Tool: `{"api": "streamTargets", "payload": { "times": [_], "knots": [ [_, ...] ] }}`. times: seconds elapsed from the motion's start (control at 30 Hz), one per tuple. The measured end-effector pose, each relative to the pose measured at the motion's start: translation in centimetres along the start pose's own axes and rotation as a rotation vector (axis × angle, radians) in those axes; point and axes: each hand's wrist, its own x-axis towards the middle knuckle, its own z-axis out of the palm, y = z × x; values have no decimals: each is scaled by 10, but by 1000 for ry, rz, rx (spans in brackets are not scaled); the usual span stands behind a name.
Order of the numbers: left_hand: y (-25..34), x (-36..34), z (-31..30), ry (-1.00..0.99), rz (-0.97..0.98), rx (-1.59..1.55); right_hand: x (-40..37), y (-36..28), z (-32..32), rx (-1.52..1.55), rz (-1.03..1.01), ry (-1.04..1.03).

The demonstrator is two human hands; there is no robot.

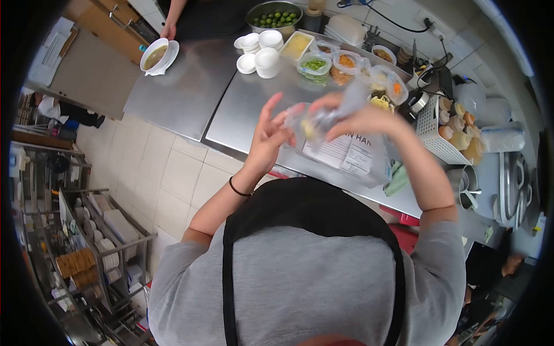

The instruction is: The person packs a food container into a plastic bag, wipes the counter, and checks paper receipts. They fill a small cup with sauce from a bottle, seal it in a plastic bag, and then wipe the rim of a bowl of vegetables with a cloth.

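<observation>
Over the front of the steel counter (242, 109), a small clear plastic bag (311, 128) with something pale yellow in it hangs between my two hands. My left hand (270, 135) is at its left side, fingers partly curled and touching the bag's edge. My right hand (358, 118), blurred by motion, has its fingers closed on the upper right of the bag. Just beneath lies a larger clear plastic bag (378, 164) with printed paper (340, 151) in it, partly covered by my right hand.
Behind are white cups (266, 62), a bowl of green limes (276, 20) and bags of chopped food (314, 66). A basket of bottles (441, 135) stands right. At the back left, another person's hand (168, 30) holds a soup bowl (154, 56).
</observation>
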Motion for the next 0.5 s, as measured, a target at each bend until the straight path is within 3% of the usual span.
{"api": "streamTargets", "payload": {
  "times": [0.07, 0.13, 0.27, 0.33, 0.4, 0.43, 0.5],
  "knots": [
    [-2, 1, 3, -51, 49, 68, 9, 12, 39, -63, -16, 116],
    [-4, 4, 6, -52, 39, 286, 24, 7, 62, -107, -69, 102],
    [0, 8, 10, -55, 17, 412, 55, 34, 80, -422, 151, 26],
    [2, 8, 8, -55, 47, 407, 64, 39, 82, -478, 206, -22],
    [5, 10, 1, -52, -34, 340, 74, 55, 87, -637, 116, -2],
    [8, 11, -1, -43, -56, 333, 91, 105, 101, -799, -8, 22],
    [11, 15, -8, -52, -68, 287, 96, 93, 94, -684, 75, -59]
  ]
}}
